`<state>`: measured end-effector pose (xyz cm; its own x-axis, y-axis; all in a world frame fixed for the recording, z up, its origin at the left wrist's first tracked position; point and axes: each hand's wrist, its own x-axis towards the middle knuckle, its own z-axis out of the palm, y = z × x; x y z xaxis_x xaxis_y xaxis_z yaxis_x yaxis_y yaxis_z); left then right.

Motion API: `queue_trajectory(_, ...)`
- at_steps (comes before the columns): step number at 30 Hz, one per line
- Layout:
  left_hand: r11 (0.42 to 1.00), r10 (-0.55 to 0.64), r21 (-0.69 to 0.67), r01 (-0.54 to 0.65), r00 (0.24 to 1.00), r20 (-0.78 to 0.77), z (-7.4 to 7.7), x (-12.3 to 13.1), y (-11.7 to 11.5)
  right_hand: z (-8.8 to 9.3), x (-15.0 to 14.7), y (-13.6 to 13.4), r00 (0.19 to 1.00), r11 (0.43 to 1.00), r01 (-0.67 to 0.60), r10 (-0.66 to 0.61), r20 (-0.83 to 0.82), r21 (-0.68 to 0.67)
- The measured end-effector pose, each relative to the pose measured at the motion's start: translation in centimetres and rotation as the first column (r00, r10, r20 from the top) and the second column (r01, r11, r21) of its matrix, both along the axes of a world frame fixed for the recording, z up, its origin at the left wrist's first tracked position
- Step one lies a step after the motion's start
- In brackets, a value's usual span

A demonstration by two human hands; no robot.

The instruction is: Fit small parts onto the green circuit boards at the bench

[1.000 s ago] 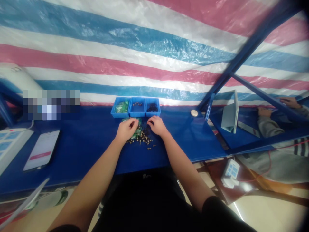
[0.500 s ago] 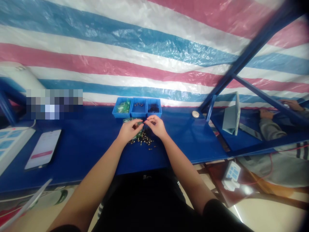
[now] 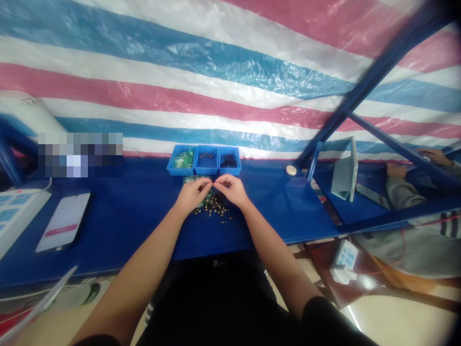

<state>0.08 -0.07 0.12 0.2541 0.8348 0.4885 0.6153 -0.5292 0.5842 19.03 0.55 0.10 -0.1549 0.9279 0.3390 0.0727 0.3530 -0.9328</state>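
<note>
My left hand (image 3: 193, 193) and my right hand (image 3: 232, 190) meet fingertip to fingertip just in front of the blue bins. Both are pinched closed, and whatever lies between the fingers is too small to make out. Below them a pile of small brass-coloured metal pieces (image 3: 214, 207) is spread on the table. A green-tinted clear plastic piece (image 3: 189, 179) shows partly behind my left hand. Three joined bins stand beyond: the left bin (image 3: 181, 170) with green pieces, the middle bin (image 3: 206, 170) with a few small metal parts, the right bin (image 3: 229, 171) with dark parts.
On the blue table (image 3: 137, 202) a phone (image 3: 64, 222) and a white power strip (image 3: 21, 216) lie at the left. A round cream object (image 3: 291, 170) sits at the right near the blue frame (image 3: 314, 161). Beyond stand a tablet (image 3: 345, 170) and another person's sleeve (image 3: 405, 192).
My right hand has shifted slightly left and its fingertips now touch those of my left hand. My left hand has barely moved. The pile and bins look the same.
</note>
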Motion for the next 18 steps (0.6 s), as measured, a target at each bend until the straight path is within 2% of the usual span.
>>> queue_trajectory(18, 0.999, 0.024, 0.031, -0.026, 0.998, 0.057, 0.16, 0.14, -0.06, -0.6, 0.11, 0.21, 0.997, 0.996, 0.082, -0.082, 0.009, -0.016)
